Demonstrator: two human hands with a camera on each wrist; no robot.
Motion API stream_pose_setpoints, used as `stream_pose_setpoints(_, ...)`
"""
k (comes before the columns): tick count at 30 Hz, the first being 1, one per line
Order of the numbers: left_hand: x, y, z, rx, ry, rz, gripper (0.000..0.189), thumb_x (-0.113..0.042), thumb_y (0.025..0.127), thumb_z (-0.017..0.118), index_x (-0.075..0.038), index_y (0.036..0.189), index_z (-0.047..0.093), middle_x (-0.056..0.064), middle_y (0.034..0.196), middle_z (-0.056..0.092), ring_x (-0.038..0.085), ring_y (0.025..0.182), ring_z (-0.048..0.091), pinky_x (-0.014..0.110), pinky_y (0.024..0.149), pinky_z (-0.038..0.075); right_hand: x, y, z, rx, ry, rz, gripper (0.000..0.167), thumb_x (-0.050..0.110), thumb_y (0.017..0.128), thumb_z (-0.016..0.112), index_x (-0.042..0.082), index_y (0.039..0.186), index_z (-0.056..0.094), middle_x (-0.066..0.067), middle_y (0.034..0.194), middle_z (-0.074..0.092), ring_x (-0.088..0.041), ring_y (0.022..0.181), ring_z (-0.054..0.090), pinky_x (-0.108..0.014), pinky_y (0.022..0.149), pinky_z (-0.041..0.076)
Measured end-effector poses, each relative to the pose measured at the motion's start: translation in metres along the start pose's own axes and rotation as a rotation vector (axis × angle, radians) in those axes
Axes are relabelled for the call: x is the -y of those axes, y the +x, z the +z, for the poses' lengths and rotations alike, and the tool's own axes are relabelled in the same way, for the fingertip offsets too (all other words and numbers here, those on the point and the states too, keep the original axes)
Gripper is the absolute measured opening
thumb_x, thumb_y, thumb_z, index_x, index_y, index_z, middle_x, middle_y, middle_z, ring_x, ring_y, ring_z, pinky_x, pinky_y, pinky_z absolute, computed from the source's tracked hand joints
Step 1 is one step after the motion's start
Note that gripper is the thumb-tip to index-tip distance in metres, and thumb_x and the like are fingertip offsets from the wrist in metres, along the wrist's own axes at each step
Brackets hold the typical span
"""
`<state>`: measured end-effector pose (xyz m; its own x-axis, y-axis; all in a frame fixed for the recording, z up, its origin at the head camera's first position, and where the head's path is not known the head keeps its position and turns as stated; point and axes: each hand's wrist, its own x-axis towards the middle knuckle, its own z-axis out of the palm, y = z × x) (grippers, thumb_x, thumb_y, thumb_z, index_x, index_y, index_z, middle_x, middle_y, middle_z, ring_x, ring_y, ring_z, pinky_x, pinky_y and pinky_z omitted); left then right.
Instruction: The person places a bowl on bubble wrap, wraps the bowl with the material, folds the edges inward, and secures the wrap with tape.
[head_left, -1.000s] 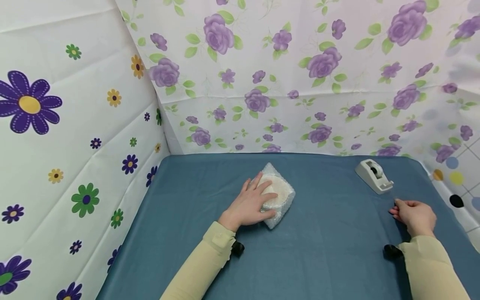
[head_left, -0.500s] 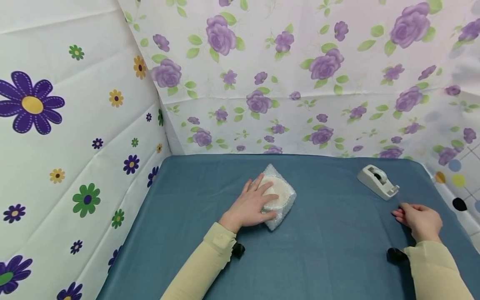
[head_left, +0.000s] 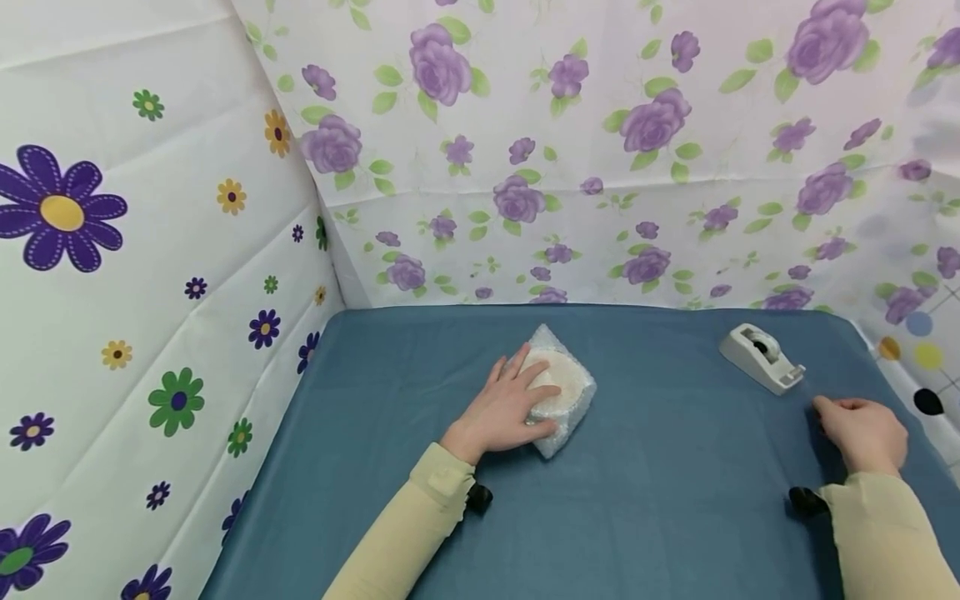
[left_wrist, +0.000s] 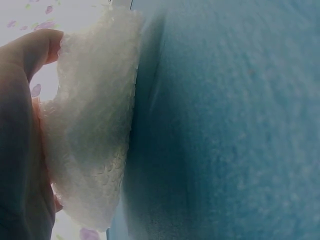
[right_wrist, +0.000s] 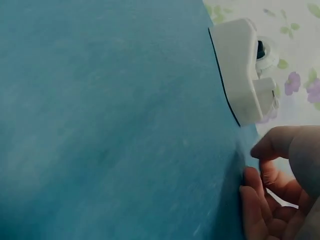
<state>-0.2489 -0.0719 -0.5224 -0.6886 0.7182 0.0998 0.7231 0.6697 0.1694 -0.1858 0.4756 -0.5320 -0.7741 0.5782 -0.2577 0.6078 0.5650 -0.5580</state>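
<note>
A bubble-wrapped package (head_left: 567,398) with a pale round face lies on the blue-covered table. Across its left side my left hand (head_left: 498,417) rests with spread fingers. In the left wrist view, the bubble wrap (left_wrist: 95,120) stands thick between that hand and the cloth. To the right, a white tape dispenser (head_left: 761,357) sits with its roll upward, its cutter end toward my right hand (head_left: 866,435). That hand pinches thumb to fingers just off the cutter; the clear tape itself hardly shows. The right wrist view shows the same dispenser (right_wrist: 237,70) just beyond the thumb.
Blue cloth (head_left: 637,517) covers the table. Behind it hangs a rose-printed curtain (head_left: 585,250), and a daisy-printed sheet (head_left: 225,317) closes off the left side. The dispenser stands near the back right corner.
My right hand has moved right, away from the package. The dispenser has slid and turned slightly toward that hand. My left hand has stayed on the package.
</note>
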Motion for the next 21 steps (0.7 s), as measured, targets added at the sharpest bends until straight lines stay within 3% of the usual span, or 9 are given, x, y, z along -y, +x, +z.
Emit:
stream_pose_setpoints(3,0.001,0.000,-0.002,-0.001,0.000,-0.007,0.059,-0.065,0.106,0.054,-0.032,0.154,0.060,0.005,0.174,0.030,0.036,0.165,0.000,0.064,0.128,0.014,0.005,0.005,0.002,-0.010,-0.029,-0.036,0.059,0.048,0.104,0.054,-0.006,0.100,0.078,-0.006,0.071,0.070,-0.043,0.097,0.059,-0.063,0.094,0.045)
stream_pose_setpoints(6,0.001,-0.002,-0.002,0.005,-0.009,-0.012,0.059,-0.064,0.106,0.054,-0.031,0.155,0.060,0.005,0.175,0.030,0.037,0.165,0.000,0.064,0.128,0.014,0.008,0.006,0.009,-0.036,0.004,-0.034,0.052,0.042,0.102,0.056,-0.004,0.087,0.076,-0.004,0.063,0.067,-0.047,0.103,0.056,-0.068,0.107,0.036)
stream_pose_setpoints(10,0.003,-0.003,-0.001,0.003,-0.003,-0.015,0.059,-0.065,0.106,0.054,-0.032,0.155,0.060,0.005,0.174,0.030,0.036,0.165,0.000,0.064,0.128,0.013,0.007,0.003,0.017,-0.109,0.035,-0.069,0.045,0.035,0.100,0.058,-0.005,0.087,0.071,-0.009,0.069,0.066,-0.050,0.105,0.054,-0.069,0.109,0.034)
stream_pose_setpoints(13,0.002,-0.003,0.000,-0.003,-0.002,-0.016,0.059,-0.064,0.106,0.055,-0.032,0.154,0.060,0.005,0.174,0.031,0.036,0.165,0.000,0.063,0.128,0.013,0.004,0.003,0.019,-0.139,0.043,-0.085,0.043,0.034,0.099,0.059,-0.007,0.091,0.069,-0.011,0.071,0.066,-0.045,0.096,0.056,-0.067,0.104,0.039)
stream_pose_setpoints(16,0.001,-0.003,0.000,0.003,-0.010,-0.010,0.059,-0.065,0.106,0.054,-0.031,0.154,0.060,0.005,0.175,0.030,0.036,0.165,-0.001,0.064,0.128,0.013,-0.002,0.004,0.019,-0.114,0.149,-0.019,0.043,0.034,0.102,0.057,-0.007,0.109,0.070,-0.001,0.065,0.066,-0.024,0.078,0.066,-0.054,0.095,0.053)
stream_pose_setpoints(18,0.001,-0.003,0.000,0.005,-0.015,-0.002,0.060,-0.065,0.106,0.054,-0.031,0.155,0.060,0.006,0.175,0.030,0.036,0.165,-0.001,0.064,0.128,0.013,-0.007,0.007,0.019,-0.079,0.294,0.026,0.050,0.032,0.106,0.050,-0.009,0.129,0.065,0.009,0.063,0.063,-0.006,0.064,0.065,-0.038,0.077,0.062)
stream_pose_setpoints(21,0.000,-0.002,0.000,-0.003,-0.009,0.007,0.060,-0.065,0.106,0.054,-0.030,0.154,0.060,0.006,0.174,0.031,0.037,0.165,0.001,0.065,0.128,0.015,-0.016,0.013,0.015,0.033,0.617,0.070,0.062,0.026,0.110,0.037,-0.011,0.160,0.035,0.020,0.070,0.064,0.002,0.062,0.069,-0.024,0.059,0.061)
